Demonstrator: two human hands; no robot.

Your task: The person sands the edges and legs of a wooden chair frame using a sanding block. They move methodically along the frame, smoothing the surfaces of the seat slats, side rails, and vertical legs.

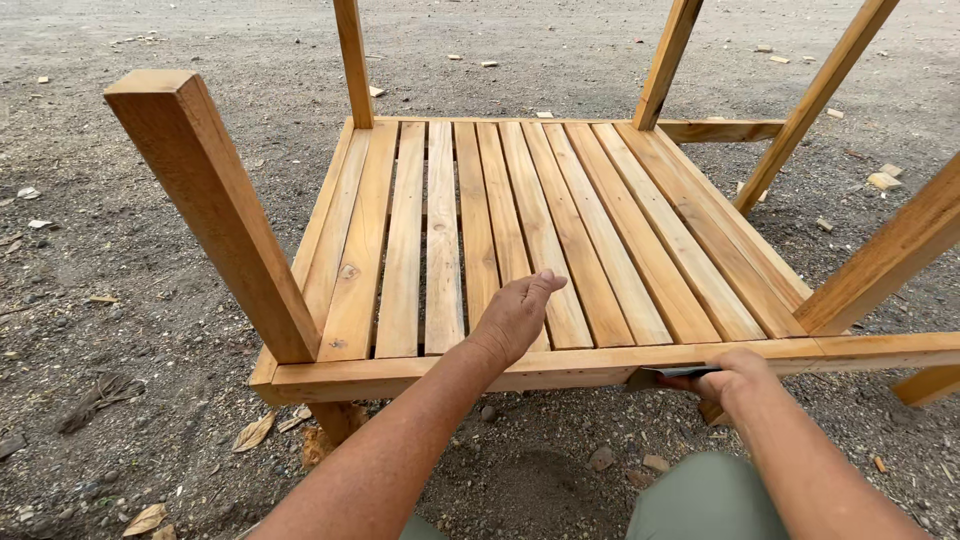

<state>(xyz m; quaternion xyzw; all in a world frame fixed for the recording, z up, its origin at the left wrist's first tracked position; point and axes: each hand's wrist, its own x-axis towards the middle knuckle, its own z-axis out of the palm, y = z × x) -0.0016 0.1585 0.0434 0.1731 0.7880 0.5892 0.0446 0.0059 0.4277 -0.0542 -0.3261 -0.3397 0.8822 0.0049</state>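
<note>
right now the right hand is closed around a small dark flat tool, its blade end lying against the outer face of the near rail of the slatted wooden frame; what kind of tool it is i cannot tell, since the fingers hide most of it. the left hand lies flat and empty, fingers together, on the slats just behind that rail, pressing down. to do this well, i would judge the flat hand should bear firmly so the frame does not shift on the gravel ground, and stay clear of the blade's line. the tool is best kept flush to the rail's face, worked in short controlled strokes. the angled post at the left corner stands well apart.
</note>
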